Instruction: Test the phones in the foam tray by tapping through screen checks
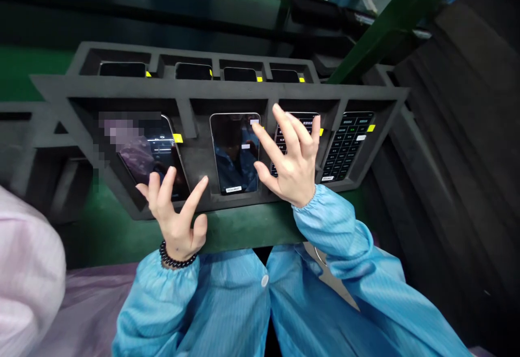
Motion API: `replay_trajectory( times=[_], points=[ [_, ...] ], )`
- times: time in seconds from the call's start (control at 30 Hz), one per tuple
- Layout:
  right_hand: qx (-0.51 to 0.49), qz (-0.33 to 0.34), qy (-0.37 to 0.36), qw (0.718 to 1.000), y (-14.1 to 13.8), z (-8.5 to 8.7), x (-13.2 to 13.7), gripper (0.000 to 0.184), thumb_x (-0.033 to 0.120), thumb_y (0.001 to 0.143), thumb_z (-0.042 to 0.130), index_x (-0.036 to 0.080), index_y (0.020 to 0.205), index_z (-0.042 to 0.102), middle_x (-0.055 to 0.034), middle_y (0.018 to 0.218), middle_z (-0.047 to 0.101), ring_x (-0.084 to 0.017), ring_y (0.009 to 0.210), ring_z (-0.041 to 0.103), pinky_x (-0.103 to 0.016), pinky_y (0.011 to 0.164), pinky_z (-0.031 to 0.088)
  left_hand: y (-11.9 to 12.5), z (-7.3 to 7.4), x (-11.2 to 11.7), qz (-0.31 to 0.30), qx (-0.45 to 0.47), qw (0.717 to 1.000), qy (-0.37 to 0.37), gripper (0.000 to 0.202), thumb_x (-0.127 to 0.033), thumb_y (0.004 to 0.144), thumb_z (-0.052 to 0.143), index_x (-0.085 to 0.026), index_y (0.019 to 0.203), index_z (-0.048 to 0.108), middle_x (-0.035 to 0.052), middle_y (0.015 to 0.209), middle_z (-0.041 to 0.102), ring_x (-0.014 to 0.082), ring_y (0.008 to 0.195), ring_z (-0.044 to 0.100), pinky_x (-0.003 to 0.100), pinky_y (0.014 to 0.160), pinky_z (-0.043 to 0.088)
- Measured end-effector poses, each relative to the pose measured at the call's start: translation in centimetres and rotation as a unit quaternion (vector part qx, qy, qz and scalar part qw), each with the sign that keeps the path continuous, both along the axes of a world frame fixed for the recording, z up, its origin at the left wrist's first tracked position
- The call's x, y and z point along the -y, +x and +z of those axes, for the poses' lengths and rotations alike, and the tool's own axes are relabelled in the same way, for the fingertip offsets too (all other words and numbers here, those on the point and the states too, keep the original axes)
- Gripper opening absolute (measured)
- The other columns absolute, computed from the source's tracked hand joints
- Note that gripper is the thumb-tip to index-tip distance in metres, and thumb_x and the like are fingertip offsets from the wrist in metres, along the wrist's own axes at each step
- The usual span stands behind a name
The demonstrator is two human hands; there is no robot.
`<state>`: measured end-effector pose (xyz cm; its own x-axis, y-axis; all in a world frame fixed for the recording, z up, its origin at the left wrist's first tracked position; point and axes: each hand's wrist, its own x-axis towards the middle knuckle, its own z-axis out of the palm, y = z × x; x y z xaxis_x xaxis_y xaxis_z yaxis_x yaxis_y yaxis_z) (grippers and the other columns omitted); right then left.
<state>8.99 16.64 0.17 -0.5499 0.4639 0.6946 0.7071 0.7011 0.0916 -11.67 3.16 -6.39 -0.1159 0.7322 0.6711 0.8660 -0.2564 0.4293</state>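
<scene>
Several smartphones lie face up in the compartments of a dark foam tray [227, 90]. My left hand [176, 219] has its fingers spread over the lower edge of the leftmost smartphone [162, 151], whose screen is dark and reflective. My right hand [292, 164] is spread too, its index fingertip at the upper right of the second smartphone [233, 154], which shows small light patches on a dark screen. Partly hidden under that hand is a third smartphone [280, 139] with rows of buttons on its screen. The rightmost smartphone [347, 145] shows a similar grid. Neither hand holds anything.
Behind stands another row of foam compartments [156, 56] with dark phones and yellow tabs. A green post [390, 26] slants up at the right. Stacked dark foam trays [410, 156] lie farther right. A pale pink sleeve [28, 270] of another person is at the left.
</scene>
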Motion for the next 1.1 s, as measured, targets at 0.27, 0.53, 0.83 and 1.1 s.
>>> replay_trajectory(
  times=[0.27,0.53,0.83,1.1],
  points=[
    [-0.060,0.005,0.013,0.998,0.9,0.6,0.3,0.043,0.040,0.101,0.043,0.027,0.138,0.061,-0.0091,0.146,0.061,-0.030,0.135,0.055,-0.057,0.127,0.026,0.1,0.1,-0.1,0.004,-0.001,1.000,0.009,0.052,-0.044,0.103,0.036,-0.036,0.153,0.047,-0.0068,0.171,0.019,0.0244,0.161,0.012,0.045,0.135,0.001],
    [0.009,0.062,0.002,0.998,1.0,-0.3,0.6,0.040,0.035,0.100,0.050,0.028,0.137,0.063,-0.0057,0.148,0.061,-0.025,0.134,0.055,-0.052,0.131,0.020,-0.2,0.1,0.2,0.020,-0.009,1.000,-0.013,0.052,-0.042,0.103,0.036,-0.040,0.153,0.044,-0.0087,0.171,0.018,0.0271,0.160,0.013,0.051,0.135,0.004],
    [-0.019,0.039,0.005,0.999,1.3,0.2,0.2,0.039,0.037,0.102,0.043,0.023,0.130,0.065,-0.0099,0.144,0.063,-0.027,0.130,0.058,-0.057,0.125,0.032,-0.1,0.0,0.0,0.020,0.019,1.000,-0.004,0.050,-0.043,0.103,0.035,-0.040,0.151,0.049,-0.0111,0.170,0.022,0.0321,0.159,0.017,0.051,0.136,0.005],
    [0.054,0.070,-0.036,0.995,-1.9,1.7,-0.7,0.038,0.039,0.102,0.049,0.028,0.137,0.060,-0.0040,0.158,0.051,-0.027,0.142,0.049,-0.060,0.131,0.015,-0.1,-0.1,0.0,0.020,0.049,0.999,0.004,0.049,-0.044,0.102,0.036,-0.040,0.149,0.051,-0.0090,0.169,0.024,0.0322,0.159,0.017,0.055,0.135,0.005]
  ],
)
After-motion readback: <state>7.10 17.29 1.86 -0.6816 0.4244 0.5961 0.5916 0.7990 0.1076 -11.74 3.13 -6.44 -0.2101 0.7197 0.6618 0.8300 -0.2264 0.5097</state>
